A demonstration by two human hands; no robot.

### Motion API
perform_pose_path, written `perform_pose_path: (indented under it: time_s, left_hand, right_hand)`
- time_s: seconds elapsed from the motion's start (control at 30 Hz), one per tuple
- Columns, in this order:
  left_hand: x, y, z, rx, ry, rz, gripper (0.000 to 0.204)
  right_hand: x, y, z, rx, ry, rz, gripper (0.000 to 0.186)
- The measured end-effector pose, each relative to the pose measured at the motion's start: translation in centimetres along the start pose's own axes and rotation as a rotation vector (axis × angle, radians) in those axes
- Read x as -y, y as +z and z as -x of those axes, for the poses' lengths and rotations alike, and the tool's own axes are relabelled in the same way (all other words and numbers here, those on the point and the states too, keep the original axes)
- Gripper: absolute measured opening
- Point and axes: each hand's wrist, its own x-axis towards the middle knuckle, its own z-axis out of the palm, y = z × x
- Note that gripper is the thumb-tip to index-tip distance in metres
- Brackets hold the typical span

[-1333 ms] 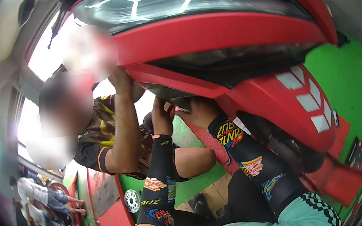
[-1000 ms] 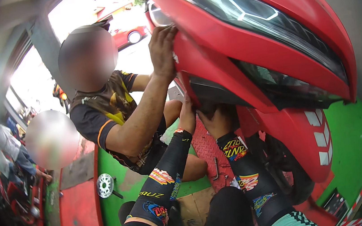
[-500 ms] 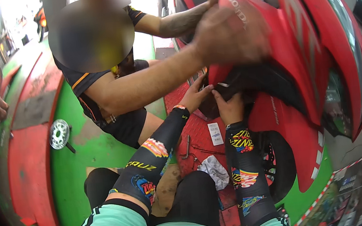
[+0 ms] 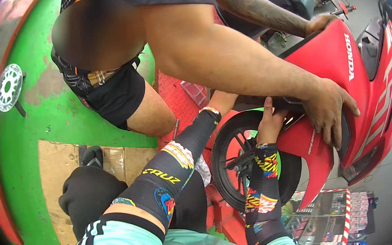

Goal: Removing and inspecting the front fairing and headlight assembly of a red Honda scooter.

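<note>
In the head view, the right hand (image 4: 270,124) presses with loose, released fingers against the underside of the red front fairing (image 4: 348,84) above the front wheel (image 4: 240,161), while the left hand (image 4: 223,102) reaches beneath it, its grip impossible to tell, beside a co-worker's hand (image 4: 328,111) resting on the panel.

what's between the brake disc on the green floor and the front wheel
In the head view, between the brake disc and front wheel lie green floor, a co-worker's bent leg and red tread plate.

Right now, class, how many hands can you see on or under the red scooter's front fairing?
4: the co-worker's hand on the fairing side, their other hand on its top edge, the wearer's right hand beneath, left hand mostly hidden under the co-worker's forearm.
</note>
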Motion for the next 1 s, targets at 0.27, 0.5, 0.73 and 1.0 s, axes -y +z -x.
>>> perform_pose_path:
  time_s: [0.27, 0.5, 0.73, 1.0]
  left_hand:
    - [0.4, 0.7, 0.3, -0.112, 0.107, 0.232, 0.051]
    - [0.5, -0.9, -0.8, -0.004, 0.195, 0.164, 0.056]
    - [0.2, -2.2, -1.3, 0.21, 0.163, 0.193, 0.061]
    - [1.0, -4.0, -2.0, 0.587, 0.11, 0.219, 0.066]
  right_hand:
    - [-0.1, -0.9, 0.7, 0.063, 0.112, 0.055, 0.035]
    - [-1.9, -2.6, -1.6, 0.187, 0.031, -0.015, 0.039]
    - [-1.0, -1.1, -0.9, 0.115, 0.026, 0.231, 0.048]
    - [-0.9, -2.5, -1.4, 0.264, 0.195, 0.144, 0.055]
